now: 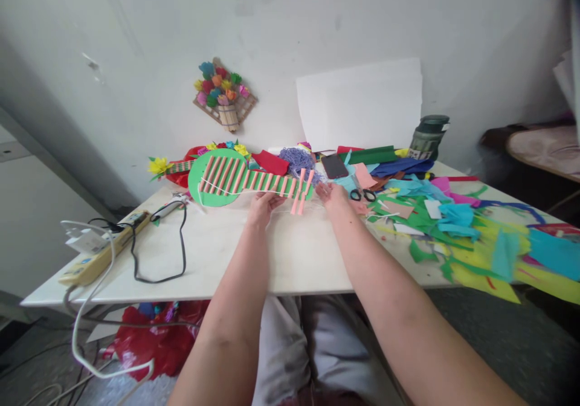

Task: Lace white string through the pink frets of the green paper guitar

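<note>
Both arms are bare as far as they show: the left forearm (231,309) runs to the lower left of the frame, the right forearm (394,279) to the lower right, each smooth and tapering to a slim wrist. The left hand (267,202) and right hand (330,193), near the centre, are bare too. Pale grey cloth trousers (283,345), loosely creased and shadowed between the legs, fill the bottom centre. A dark reddish-brown patch of cloth (312,396) edges the frame below them, its garment unclear.

One head-worn view looks forward and down; the table (217,255) close below, the wall (362,19) beyond.
</note>
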`<state>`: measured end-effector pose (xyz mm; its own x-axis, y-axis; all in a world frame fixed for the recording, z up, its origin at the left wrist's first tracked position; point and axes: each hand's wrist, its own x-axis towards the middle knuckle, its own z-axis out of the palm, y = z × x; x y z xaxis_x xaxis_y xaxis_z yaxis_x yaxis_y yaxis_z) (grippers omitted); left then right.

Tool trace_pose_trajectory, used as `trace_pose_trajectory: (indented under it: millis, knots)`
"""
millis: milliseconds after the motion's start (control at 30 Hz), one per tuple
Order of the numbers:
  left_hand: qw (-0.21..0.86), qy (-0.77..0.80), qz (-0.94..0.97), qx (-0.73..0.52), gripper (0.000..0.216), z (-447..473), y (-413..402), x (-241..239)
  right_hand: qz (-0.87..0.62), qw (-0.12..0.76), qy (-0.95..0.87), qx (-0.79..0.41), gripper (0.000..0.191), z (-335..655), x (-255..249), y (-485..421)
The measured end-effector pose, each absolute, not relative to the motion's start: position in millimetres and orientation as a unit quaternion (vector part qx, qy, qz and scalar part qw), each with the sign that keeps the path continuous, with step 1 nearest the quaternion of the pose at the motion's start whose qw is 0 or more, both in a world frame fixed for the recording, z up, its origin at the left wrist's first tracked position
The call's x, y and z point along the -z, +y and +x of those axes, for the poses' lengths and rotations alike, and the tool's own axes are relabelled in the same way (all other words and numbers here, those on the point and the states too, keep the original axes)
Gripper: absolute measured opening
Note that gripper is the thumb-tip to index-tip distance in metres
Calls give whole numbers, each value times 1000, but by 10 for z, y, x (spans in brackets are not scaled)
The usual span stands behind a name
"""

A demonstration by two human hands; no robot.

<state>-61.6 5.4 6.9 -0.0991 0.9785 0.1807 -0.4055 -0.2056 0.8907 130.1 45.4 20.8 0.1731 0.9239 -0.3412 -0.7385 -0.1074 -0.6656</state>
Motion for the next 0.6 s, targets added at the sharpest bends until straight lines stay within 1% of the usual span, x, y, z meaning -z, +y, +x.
trace_pose_trajectory:
  millis: [167, 333, 600]
  knots:
    - [527, 346, 420, -652, 17, -605, 36, -83, -429, 674, -134, -586, 15, 1297, -137, 558]
    - [522, 360, 416, -652, 19, -617, 51, -73, -482, 650, -200, -553, 14, 1316, -76, 612]
    - [519, 350, 406, -666, 15, -650, 86, -50, -484, 649, -194, -554, 17, 1308, -52, 642]
